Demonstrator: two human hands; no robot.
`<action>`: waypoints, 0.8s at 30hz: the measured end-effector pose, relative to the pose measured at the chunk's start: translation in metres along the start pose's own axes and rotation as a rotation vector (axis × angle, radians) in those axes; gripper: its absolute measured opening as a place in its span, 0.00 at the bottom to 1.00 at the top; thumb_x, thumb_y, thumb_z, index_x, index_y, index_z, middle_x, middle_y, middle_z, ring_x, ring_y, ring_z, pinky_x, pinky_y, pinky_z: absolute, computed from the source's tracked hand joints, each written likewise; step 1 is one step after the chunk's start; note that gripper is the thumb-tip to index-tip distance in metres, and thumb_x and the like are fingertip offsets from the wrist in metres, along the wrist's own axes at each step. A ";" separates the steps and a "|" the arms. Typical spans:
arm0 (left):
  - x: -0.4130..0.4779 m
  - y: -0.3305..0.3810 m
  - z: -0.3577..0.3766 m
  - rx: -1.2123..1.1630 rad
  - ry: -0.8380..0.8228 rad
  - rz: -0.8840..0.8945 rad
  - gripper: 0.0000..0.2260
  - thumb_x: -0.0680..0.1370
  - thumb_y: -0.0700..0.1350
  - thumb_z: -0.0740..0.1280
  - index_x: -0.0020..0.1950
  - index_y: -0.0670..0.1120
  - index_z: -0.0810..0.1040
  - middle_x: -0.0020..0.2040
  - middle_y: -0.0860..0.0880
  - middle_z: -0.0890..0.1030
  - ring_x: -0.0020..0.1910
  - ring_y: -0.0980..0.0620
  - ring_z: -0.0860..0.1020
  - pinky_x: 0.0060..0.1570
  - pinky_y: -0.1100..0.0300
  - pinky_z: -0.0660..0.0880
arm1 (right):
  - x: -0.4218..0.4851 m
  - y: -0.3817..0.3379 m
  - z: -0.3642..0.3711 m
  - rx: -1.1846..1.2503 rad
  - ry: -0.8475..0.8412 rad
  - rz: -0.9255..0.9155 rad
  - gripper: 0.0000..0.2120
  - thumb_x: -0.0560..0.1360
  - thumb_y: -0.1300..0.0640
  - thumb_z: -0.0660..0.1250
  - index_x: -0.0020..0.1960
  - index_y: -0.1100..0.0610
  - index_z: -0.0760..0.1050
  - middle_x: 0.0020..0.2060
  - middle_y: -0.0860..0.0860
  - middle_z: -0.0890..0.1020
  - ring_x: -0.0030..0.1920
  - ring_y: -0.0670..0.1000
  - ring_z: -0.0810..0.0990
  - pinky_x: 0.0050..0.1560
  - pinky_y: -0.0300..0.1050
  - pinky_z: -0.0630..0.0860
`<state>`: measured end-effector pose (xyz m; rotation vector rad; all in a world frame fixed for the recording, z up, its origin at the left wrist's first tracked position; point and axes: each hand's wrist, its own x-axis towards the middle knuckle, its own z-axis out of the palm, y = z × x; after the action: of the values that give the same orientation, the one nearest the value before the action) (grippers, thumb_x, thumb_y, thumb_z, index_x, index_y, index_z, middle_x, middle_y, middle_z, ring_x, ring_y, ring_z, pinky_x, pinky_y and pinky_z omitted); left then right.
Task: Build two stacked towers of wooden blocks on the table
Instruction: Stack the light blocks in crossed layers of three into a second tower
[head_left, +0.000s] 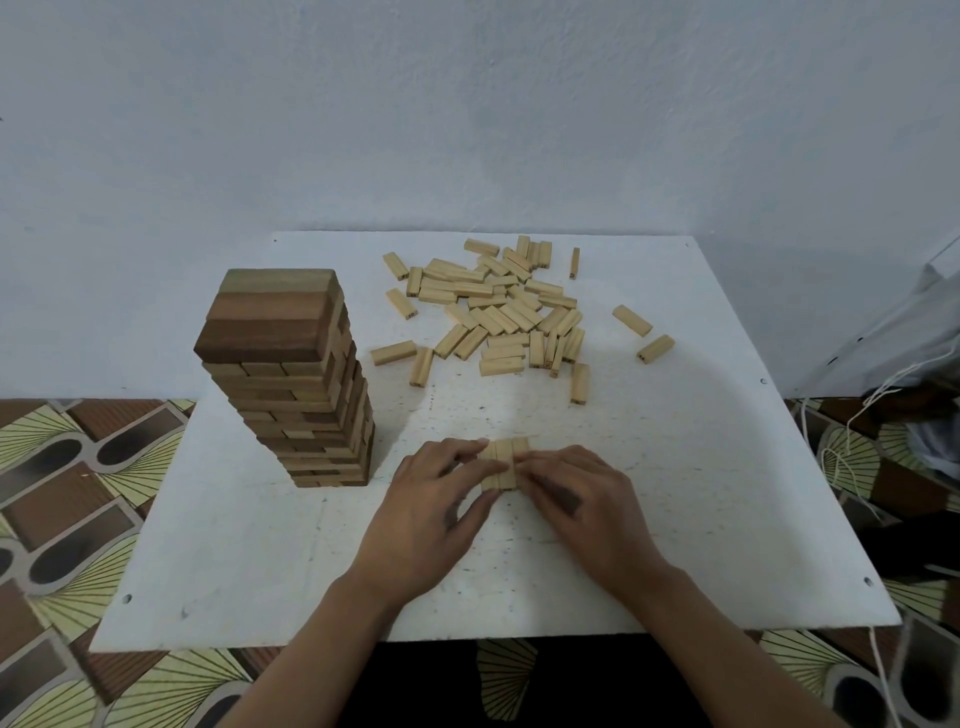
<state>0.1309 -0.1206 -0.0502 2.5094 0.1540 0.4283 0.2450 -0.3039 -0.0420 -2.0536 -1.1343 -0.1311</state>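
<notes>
Pinching the three-block row (505, 462) just right of the tower (291, 374), the left hand (436, 509) grips it; the right hand (576, 499) presses it with straight fingers (loose blocks (498, 306) lie beyond the tower)

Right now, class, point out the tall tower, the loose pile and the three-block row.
tall tower (283, 408), head view, front face.
loose pile (498, 312), head view, middle block.
three-block row (503, 461), head view, middle block.
</notes>
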 end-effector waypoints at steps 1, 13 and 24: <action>0.000 0.000 0.000 -0.007 -0.001 -0.002 0.13 0.81 0.53 0.68 0.65 0.57 0.80 0.66 0.59 0.75 0.65 0.59 0.72 0.61 0.53 0.73 | 0.000 0.000 -0.001 0.011 -0.002 0.001 0.09 0.75 0.59 0.75 0.55 0.56 0.85 0.54 0.47 0.85 0.53 0.44 0.81 0.57 0.38 0.77; 0.001 -0.002 -0.001 -0.009 -0.009 0.005 0.13 0.81 0.53 0.68 0.65 0.57 0.80 0.66 0.60 0.74 0.64 0.59 0.72 0.61 0.53 0.73 | -0.002 -0.001 0.000 0.059 0.042 0.034 0.09 0.72 0.59 0.78 0.52 0.57 0.85 0.51 0.47 0.86 0.51 0.43 0.82 0.54 0.40 0.80; 0.002 0.006 -0.007 -0.053 -0.008 0.000 0.18 0.80 0.53 0.69 0.70 0.58 0.74 0.71 0.58 0.67 0.63 0.60 0.71 0.62 0.51 0.74 | 0.000 -0.001 -0.005 0.175 0.124 0.197 0.09 0.76 0.58 0.74 0.55 0.57 0.83 0.52 0.45 0.83 0.54 0.44 0.82 0.54 0.43 0.80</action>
<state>0.1302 -0.1213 -0.0411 2.4590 0.1374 0.4176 0.2456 -0.3070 -0.0379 -1.9597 -0.8331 -0.0584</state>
